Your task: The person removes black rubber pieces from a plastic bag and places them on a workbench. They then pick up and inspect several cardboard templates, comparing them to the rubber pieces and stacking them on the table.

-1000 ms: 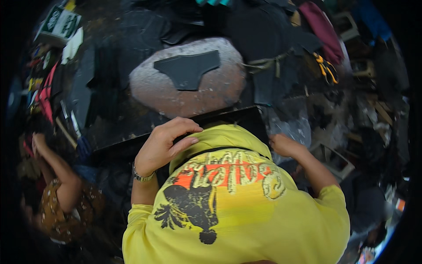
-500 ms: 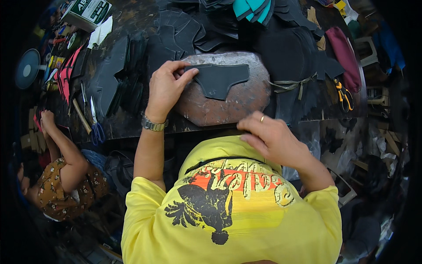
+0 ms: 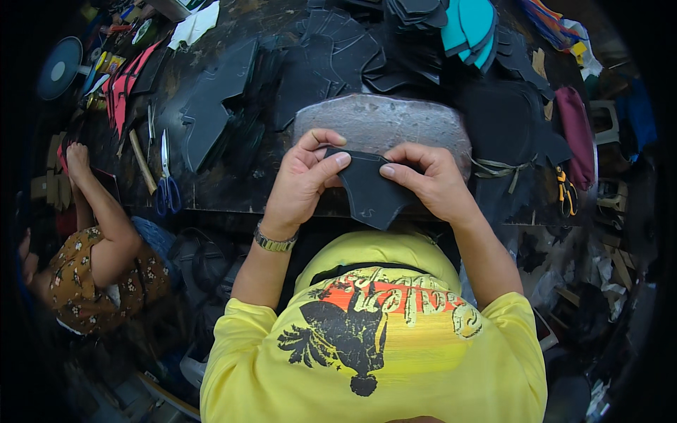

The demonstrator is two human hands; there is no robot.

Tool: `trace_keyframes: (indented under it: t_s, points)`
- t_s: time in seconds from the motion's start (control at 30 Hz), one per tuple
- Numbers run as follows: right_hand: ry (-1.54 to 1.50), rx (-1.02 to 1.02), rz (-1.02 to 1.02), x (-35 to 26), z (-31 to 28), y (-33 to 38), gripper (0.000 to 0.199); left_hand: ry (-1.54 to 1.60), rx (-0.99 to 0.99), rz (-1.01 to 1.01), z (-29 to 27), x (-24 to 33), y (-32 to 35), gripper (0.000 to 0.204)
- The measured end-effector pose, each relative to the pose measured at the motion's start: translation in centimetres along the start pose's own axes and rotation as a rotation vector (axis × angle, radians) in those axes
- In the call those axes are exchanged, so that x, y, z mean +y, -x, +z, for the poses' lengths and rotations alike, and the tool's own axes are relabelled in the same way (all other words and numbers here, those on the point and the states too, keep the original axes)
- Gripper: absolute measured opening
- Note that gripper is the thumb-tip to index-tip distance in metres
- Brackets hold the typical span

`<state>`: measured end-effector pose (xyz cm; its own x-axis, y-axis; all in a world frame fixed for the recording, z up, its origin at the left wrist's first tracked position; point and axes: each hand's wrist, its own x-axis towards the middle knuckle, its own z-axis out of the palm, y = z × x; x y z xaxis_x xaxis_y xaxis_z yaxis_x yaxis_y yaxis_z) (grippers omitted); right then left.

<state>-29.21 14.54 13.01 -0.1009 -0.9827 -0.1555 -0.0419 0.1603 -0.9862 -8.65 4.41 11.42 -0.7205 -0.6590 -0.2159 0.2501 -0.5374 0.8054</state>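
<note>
Between my two hands is a black cut piece of leather-like sheet, held up by its top edge over the near rim of a worn stone slab. My left hand pinches its left corner between thumb and fingers. On the other side, my right hand grips the edge with the thumb in front, its fingers partly hidden behind. A small light mark shows low on the piece. Stacks of similar black pieces lie left of the slab, and more black pieces lie behind it.
Blue-handled scissors and a wooden-handled tool lie left, near the table edge. Yellow-handled snippers and a maroon cloth bundle are at right. Turquoise pieces sit at the back. Another person works at far left.
The black piece has come off the slab toward me and is tilted up. My right hand has moved up from near my lap to grip it. The view has shifted slightly.
</note>
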Motion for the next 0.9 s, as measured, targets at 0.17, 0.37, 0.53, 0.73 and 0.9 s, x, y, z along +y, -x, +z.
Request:
trace_keyframes:
  t_s: [0.17, 0.37, 0.53, 0.73, 0.9]
  points:
    - [-0.030, -0.045, 0.023, 0.6, -0.2, -0.2, 0.018, 0.050, 0.001, -0.026, -0.4, -0.2, 0.3, 0.034]
    - [-0.071, -0.042, 0.072, 0.5, -0.2, -0.1, 0.017, -0.087, 0.023, -0.018, -0.2, 0.1, 0.4, 0.037]
    - [-0.021, -0.027, 0.042, 0.7, 0.1, 0.0, 0.017, -0.411, 0.051, 0.065, 0.3, 0.2, 0.4, 0.047]
    - [0.016, -0.013, 0.003, 0.7, 0.2, 0.0, 0.018, -0.330, 0.072, 0.074, 0.7, -0.4, 0.3, 0.047]
    - [-0.037, -0.008, 0.029, 0.8, 0.0, 0.1, 0.017, -0.093, 0.016, -0.052, -0.2, -0.4, 0.3, 0.050]
